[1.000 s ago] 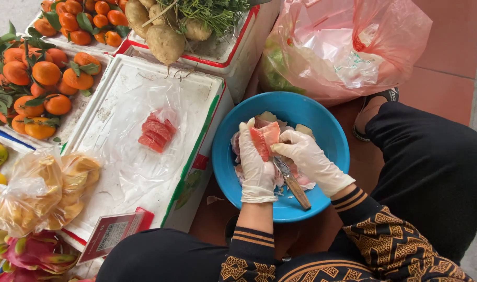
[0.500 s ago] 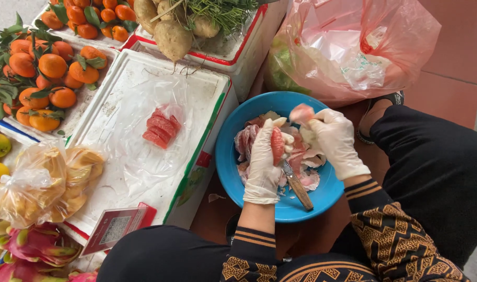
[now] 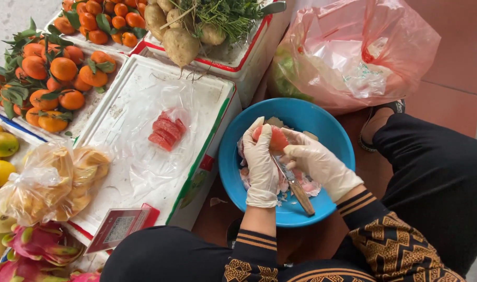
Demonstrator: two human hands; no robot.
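Note:
Both my hands wear thin clear gloves and work over a blue bowl (image 3: 307,116). My left hand (image 3: 261,163) holds a pink fruit segment (image 3: 276,139) above the bowl. My right hand (image 3: 318,163) grips a knife (image 3: 296,186) with a wooden handle, its blade against the segment. Pale peel scraps (image 3: 307,188) lie in the bowl under my hands. Several peeled pink segments (image 3: 167,130) lie in a clear plastic bag on a white foam box lid (image 3: 126,112) to the left.
Oranges with leaves (image 3: 50,73) fill trays at the left. Tubers and herbs (image 3: 196,26) sit on a box behind. A pink plastic bag (image 3: 353,52) stands behind the bowl. A clear bag of yellow slices (image 3: 50,183), dragon fruit (image 3: 37,245) and a red card (image 3: 121,227) lie nearer.
My hands have come together again over the bowl. The left hand now holds a segment upright and the knife blade has moved up against it.

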